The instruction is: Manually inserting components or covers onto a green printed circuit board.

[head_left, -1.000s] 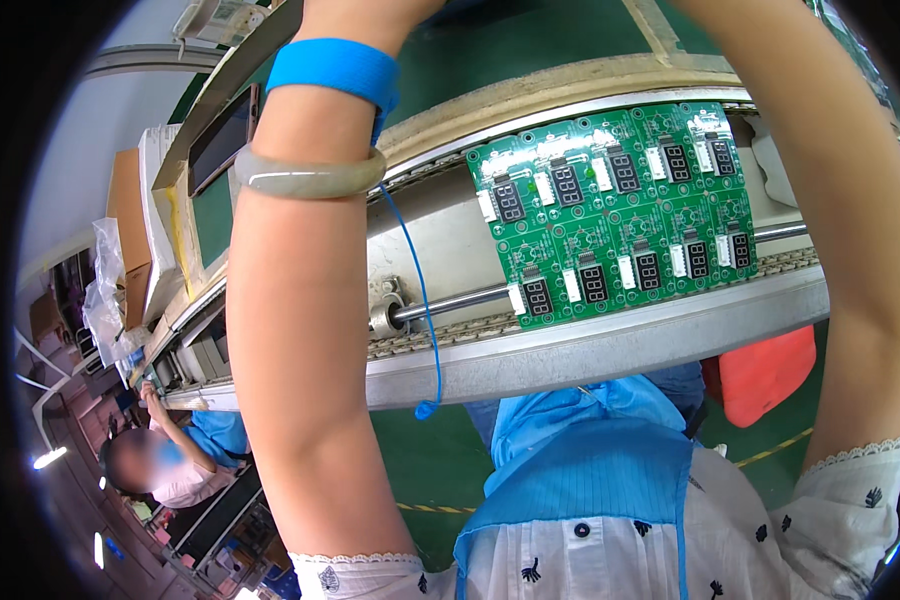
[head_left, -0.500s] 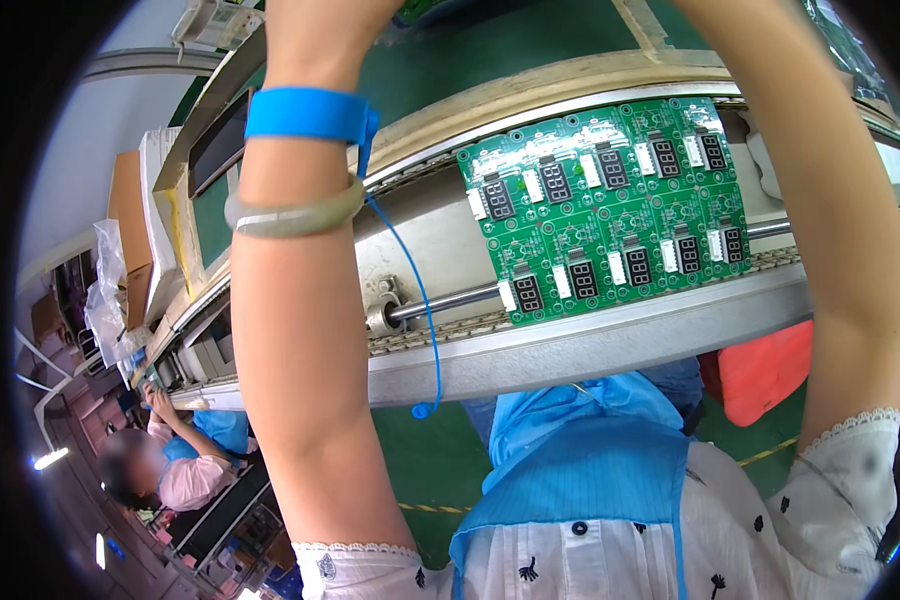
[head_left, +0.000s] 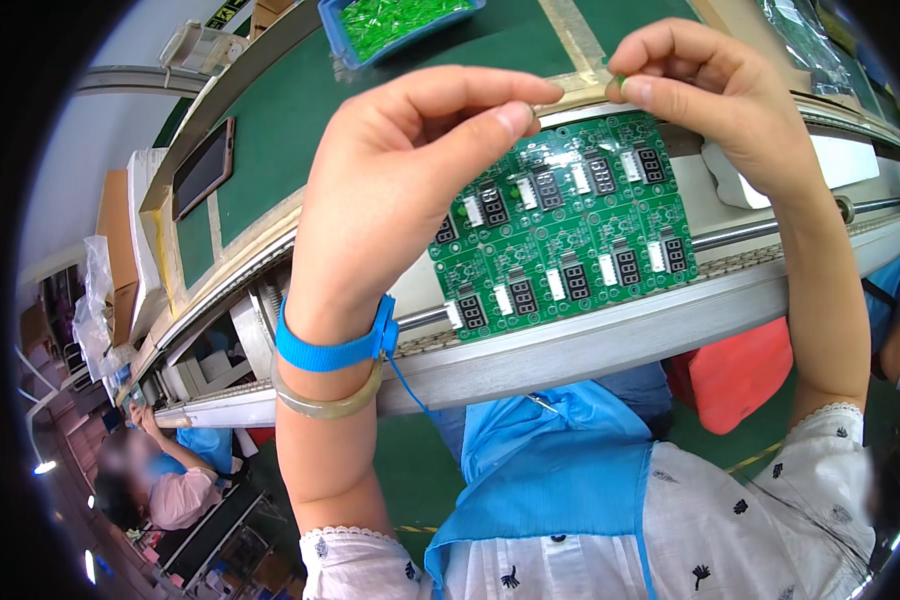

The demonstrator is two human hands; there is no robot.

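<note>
A green circuit board panel point(head_left: 595, 235) with rows of black digit displays and white connectors lies across the metal rails below my hands. My left hand point(head_left: 410, 160) is over its far left part, thumb and forefinger pinched together; what lies between their tips is too small to make out. Above the panel's far right corner, my right hand point(head_left: 715, 95) pinches a small green part point(head_left: 620, 82) between thumb and forefinger. Similar green parts point(head_left: 390, 25) fill a blue tray point(head_left: 342, 45) on the green bench beyond. A blue wrist strap point(head_left: 330, 347) and a bangle circle my left wrist.
A phone point(head_left: 205, 168) rests on the bench at the left. The near metal rail point(head_left: 570, 325) runs along the front, with a red stool point(head_left: 735, 375) below. A white object point(head_left: 840, 165) sits between the rails at right. Another person point(head_left: 170, 480) works at far left.
Both hands have come back from the far side to above the panel, with fingertips now in view. The blue tray now shows fully. The panel appears a little further left.
</note>
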